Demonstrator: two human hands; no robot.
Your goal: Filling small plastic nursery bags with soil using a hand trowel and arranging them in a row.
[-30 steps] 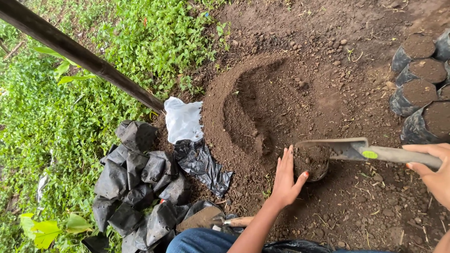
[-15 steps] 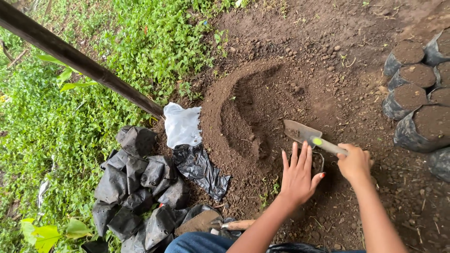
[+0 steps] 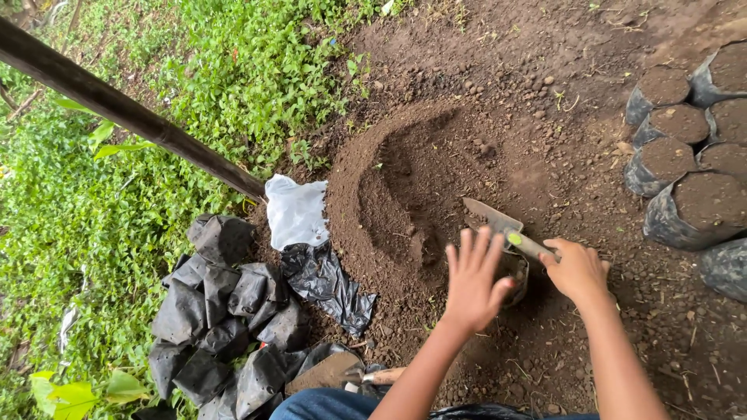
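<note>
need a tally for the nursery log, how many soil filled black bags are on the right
6 show: two along the top right edge, two below them, then one beside the largest. Another dark bag is cropped, filling unclear; more may lie out of frame.

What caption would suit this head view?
Right hand grips a trowel over a small black bag; left hand spread open beside it, soil pile behind.

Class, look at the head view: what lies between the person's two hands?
Between the left hand and right hand sits a small dark bag, with the trowel angled over it.
</note>
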